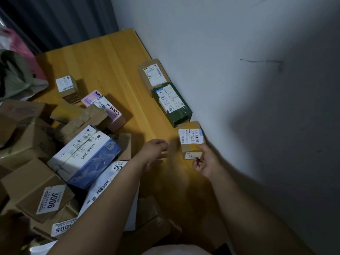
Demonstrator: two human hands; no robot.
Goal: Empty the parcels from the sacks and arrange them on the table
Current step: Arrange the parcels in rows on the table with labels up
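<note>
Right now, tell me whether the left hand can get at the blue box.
Probably yes. The left hand is open and holds nothing, and the blue box lies just to its left on top of the pile, with nothing over it. The right hand holds a brown box.

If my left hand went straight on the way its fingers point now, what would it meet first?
Probably the small brown cardboard box with a white label, which the right hand grips beside the wall. Only bare yellow wooden table shows between it and the left hand, though blur leaves height unclear.
</note>
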